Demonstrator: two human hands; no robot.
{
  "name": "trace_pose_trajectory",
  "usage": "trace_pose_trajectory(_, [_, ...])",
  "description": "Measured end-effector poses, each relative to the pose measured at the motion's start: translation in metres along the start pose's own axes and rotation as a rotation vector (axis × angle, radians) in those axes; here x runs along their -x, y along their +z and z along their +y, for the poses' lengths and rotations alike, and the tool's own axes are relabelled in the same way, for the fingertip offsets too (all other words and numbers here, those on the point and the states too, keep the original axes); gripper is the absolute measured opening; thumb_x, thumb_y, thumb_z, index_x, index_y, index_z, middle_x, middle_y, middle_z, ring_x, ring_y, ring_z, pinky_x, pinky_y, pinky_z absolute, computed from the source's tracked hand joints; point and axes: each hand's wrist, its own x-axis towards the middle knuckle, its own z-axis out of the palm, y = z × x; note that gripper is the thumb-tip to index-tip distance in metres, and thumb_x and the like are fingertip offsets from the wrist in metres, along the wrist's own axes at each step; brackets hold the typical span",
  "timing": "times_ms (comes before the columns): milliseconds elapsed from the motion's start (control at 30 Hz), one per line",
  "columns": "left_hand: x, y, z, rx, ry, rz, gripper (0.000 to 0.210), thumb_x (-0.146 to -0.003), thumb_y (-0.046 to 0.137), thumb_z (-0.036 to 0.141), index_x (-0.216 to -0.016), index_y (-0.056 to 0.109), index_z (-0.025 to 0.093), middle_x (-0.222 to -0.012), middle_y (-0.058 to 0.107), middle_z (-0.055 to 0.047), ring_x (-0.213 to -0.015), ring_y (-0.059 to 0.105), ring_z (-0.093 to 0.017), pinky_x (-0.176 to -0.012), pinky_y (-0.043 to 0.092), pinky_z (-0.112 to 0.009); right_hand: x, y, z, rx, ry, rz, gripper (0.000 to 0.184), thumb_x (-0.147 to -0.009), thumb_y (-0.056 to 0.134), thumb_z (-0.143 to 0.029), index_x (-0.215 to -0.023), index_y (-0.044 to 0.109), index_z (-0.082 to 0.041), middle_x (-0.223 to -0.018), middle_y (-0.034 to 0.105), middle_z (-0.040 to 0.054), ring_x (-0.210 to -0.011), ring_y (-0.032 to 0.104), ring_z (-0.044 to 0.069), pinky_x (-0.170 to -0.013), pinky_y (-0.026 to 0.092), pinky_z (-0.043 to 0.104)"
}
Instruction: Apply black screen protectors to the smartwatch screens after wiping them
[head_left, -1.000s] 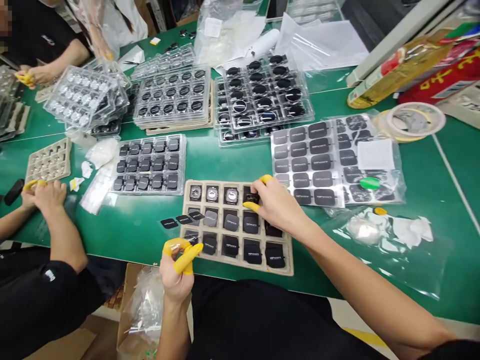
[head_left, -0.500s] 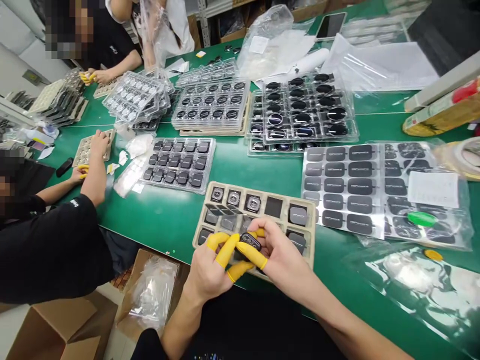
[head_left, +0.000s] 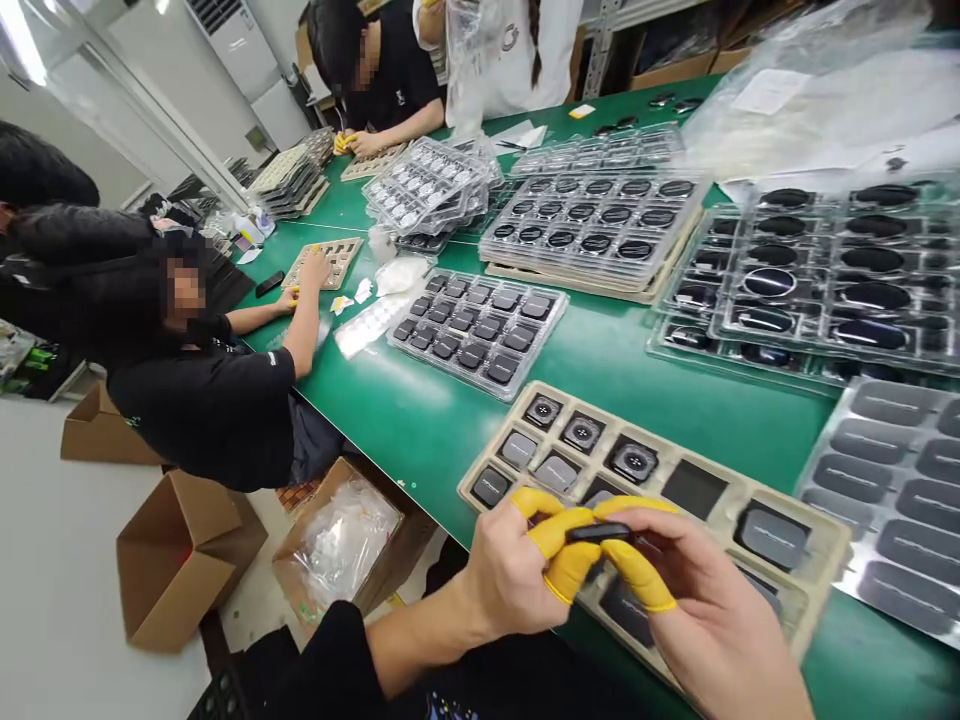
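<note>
I had both hands in the head view, yellow covers on several fingers, close together over the beige tray (head_left: 735, 508). The left hand (head_left: 517, 570) was narrowed to a pinch on the left end of a slim dark piece (head_left: 596, 533); the right hand (head_left: 720, 610) was curled, thumb and fingers gripping the other end. The piece sat edge-on to me above the tray, so I could not make out its faces. In the tray's far row I saw three watches (head_left: 632, 459), round discs upward, and a grey square at the right end. Beyond, on the green table (head_left: 367, 400), lay a clear tray (head_left: 541, 345) of dark squares. A label sheet (head_left: 892, 480) lay just right of the beige tray.
</note>
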Motion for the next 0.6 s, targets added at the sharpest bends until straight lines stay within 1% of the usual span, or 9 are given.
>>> trace_pose_trajectory(67, [0.005, 0.002, -0.006, 0.075, -0.004, -0.067, 0.045, -0.106, 0.072, 0.047, -0.140, 0.077, 0.017, -0.110, 0.080, -0.016, -0.091, 0.083, -0.026, -0.081, 0.076, -0.039, -0.002, -0.008, 0.002, 0.047, 0.039, -0.011, 0.033, -0.080, 0.089, -0.051, -0.108, 0.082, -0.032, -0.116, 0.085, 0.0099, -0.104, 0.084, 0.035, -0.090, 0.074, 0.044])
trace_pose_trajectory(133, [0.006, 0.000, -0.017, 0.171, 0.000, -0.148, 0.068, -0.095, 0.086, 0.059, -0.145, 0.074, 0.015, -0.112, 0.080, -0.016, -0.083, 0.080, -0.023, -0.072, 0.076, -0.036, -0.002, -0.014, 0.001, 0.065, 0.079, -0.033, 0.035, -0.077, 0.089, -0.055, -0.103, 0.085, -0.033, -0.109, 0.086, 0.0098, -0.096, 0.084, 0.037, -0.081, 0.075, 0.045])
trace_pose_trajectory(200, [0.005, -0.005, -0.028, 0.251, 0.039, -0.261, 0.086, -0.086, 0.093, 0.064, -0.151, 0.070, 0.012, -0.114, 0.079, -0.017, -0.080, 0.078, -0.021, -0.066, 0.074, -0.032, -0.002, -0.015, -0.001, 0.057, 0.100, -0.073, 0.035, -0.074, 0.089, -0.059, -0.099, 0.087, -0.035, -0.103, 0.087, 0.0098, -0.091, 0.085, 0.039, -0.076, 0.076, 0.046])
trace_pose_trajectory(267, [0.004, -0.009, -0.037, 0.263, 0.099, -0.389, 0.086, -0.088, 0.092, 0.063, -0.154, 0.069, 0.012, -0.116, 0.080, -0.018, -0.087, 0.081, -0.022, -0.072, 0.075, -0.031, -0.001, -0.015, -0.003, 0.053, 0.111, -0.089, 0.034, -0.073, 0.090, -0.060, -0.095, 0.087, -0.035, -0.099, 0.087, 0.0093, -0.088, 0.085, 0.039, -0.073, 0.076, 0.045])
trace_pose_trajectory(333, [0.005, -0.009, -0.042, 0.234, 0.120, -0.462, 0.081, -0.090, 0.090, 0.063, -0.152, 0.071, 0.014, -0.117, 0.081, -0.018, -0.094, 0.082, -0.023, -0.079, 0.076, -0.033, 0.000, -0.015, -0.001, 0.069, 0.126, -0.125, 0.033, -0.071, 0.091, -0.057, -0.094, 0.087, -0.034, -0.097, 0.087, 0.0085, -0.084, 0.086, 0.037, -0.072, 0.076, 0.042])
trace_pose_trajectory(400, [0.008, -0.004, -0.044, 0.233, 0.088, -0.466, 0.083, -0.088, 0.092, 0.065, -0.151, 0.072, 0.015, -0.116, 0.081, -0.017, -0.089, 0.082, -0.022, -0.073, 0.076, -0.032, 0.002, -0.016, 0.006, 0.098, 0.132, -0.149, 0.035, -0.071, 0.091, -0.055, -0.097, 0.087, -0.033, -0.098, 0.088, 0.0083, -0.084, 0.086, 0.036, -0.073, 0.076, 0.040])
trace_pose_trajectory(467, [0.014, 0.005, -0.047, 0.263, 0.054, -0.427, 0.090, -0.081, 0.096, 0.067, -0.151, 0.073, 0.015, -0.115, 0.080, -0.016, -0.083, 0.080, -0.020, -0.063, 0.073, -0.028, 0.006, -0.019, 0.018, 0.144, 0.117, -0.145, 0.037, -0.072, 0.089, -0.055, -0.102, 0.087, -0.032, -0.105, 0.090, 0.0089, -0.089, 0.088, 0.036, -0.076, 0.076, 0.039])
trace_pose_trajectory(500, [0.016, 0.010, -0.048, 0.273, 0.047, -0.403, 0.093, -0.078, 0.097, 0.068, -0.150, 0.074, 0.014, -0.114, 0.079, -0.016, -0.081, 0.079, -0.019, -0.062, 0.072, -0.027, 0.009, -0.021, 0.024, 0.170, 0.104, -0.136, 0.038, -0.073, 0.088, -0.055, -0.104, 0.088, -0.033, -0.109, 0.090, 0.0090, -0.093, 0.088, 0.036, -0.077, 0.076, 0.039])
trace_pose_trajectory(600, [0.020, 0.020, -0.052, 0.245, 0.057, -0.344, 0.092, -0.073, 0.099, 0.071, -0.143, 0.078, 0.014, -0.107, 0.079, -0.014, -0.080, 0.078, -0.020, -0.069, 0.075, -0.031, 0.016, -0.024, 0.042, 0.233, 0.072, -0.122, 0.038, -0.076, 0.085, -0.051, -0.111, 0.087, -0.034, -0.116, 0.090, 0.0078, -0.102, 0.088, 0.037, -0.082, 0.077, 0.040])
